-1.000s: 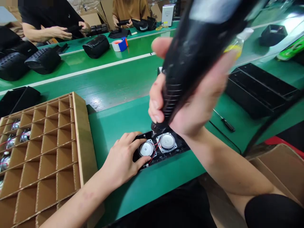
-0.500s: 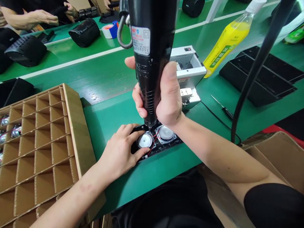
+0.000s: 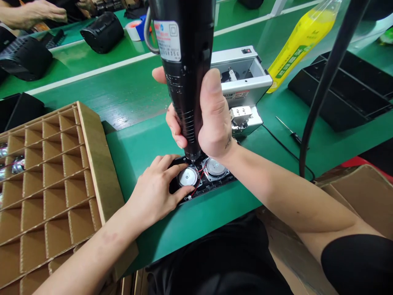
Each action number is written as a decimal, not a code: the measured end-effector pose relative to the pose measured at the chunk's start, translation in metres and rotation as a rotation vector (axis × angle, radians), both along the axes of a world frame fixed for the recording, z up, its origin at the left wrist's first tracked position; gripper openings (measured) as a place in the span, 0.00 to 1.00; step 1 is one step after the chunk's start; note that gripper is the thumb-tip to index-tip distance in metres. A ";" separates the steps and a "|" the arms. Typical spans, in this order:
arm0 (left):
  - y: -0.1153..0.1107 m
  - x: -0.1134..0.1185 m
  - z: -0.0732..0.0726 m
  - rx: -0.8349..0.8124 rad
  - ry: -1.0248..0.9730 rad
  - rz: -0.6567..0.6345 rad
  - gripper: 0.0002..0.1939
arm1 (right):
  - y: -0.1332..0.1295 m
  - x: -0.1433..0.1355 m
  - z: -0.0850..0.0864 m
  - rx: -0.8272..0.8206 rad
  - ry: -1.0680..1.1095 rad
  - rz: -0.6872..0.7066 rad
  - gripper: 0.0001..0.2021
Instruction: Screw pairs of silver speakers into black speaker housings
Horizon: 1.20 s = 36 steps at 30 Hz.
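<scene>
My right hand (image 3: 211,110) is wrapped round a black electric screwdriver (image 3: 187,82), which points down, slightly tilted. Its tip meets the edge of a round silver speaker driver (image 3: 188,177) in a black speaker housing (image 3: 211,187). A second speaker driver (image 3: 216,168) sits to the right in the same housing, with thin red wires between the two. My left hand (image 3: 156,186) grips the left driver, thumb on the near side and fingers on the far side. The fingertips partly cover the housing's left end.
A divided cardboard box (image 3: 92,164) holding several drivers stands left. Behind my right hand is a silver screw feeder (image 3: 245,86). A yellow bottle (image 3: 301,45), a small screwdriver (image 3: 290,131) and a hanging black cable (image 3: 322,90) are right. Another person's hand (image 3: 50,11) shows at upper left.
The view has shifted slightly, so most things sit a little differently in it. Both hands keep their hold, and the screwdriver tip stays at the left driver's edge.
</scene>
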<state>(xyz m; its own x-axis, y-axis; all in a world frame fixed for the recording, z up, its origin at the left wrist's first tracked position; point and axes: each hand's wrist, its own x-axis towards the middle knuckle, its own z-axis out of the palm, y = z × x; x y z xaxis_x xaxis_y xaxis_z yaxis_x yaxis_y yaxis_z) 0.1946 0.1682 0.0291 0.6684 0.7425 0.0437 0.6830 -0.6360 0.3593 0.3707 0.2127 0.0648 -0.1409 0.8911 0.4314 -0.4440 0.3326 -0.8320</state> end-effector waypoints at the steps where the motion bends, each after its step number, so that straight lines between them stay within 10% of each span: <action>1: 0.000 0.000 0.000 0.000 0.001 0.000 0.22 | 0.000 0.000 0.000 0.009 -0.001 0.002 0.23; 30: 0.000 0.000 0.000 0.057 -0.009 -0.028 0.19 | -0.013 -0.002 -0.008 -0.018 -0.014 0.221 0.31; 36: 0.006 -0.007 0.000 -0.072 -0.086 -0.050 0.23 | -0.013 0.015 0.030 0.057 0.077 0.005 0.31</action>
<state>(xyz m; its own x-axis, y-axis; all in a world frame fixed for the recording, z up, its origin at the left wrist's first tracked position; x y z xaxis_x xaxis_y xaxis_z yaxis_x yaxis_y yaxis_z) 0.1876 0.1741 0.0289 0.7008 0.7116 0.0499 0.6159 -0.6389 0.4610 0.3860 0.1995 0.0945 -0.1094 0.8640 0.4914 -0.5073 0.3766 -0.7751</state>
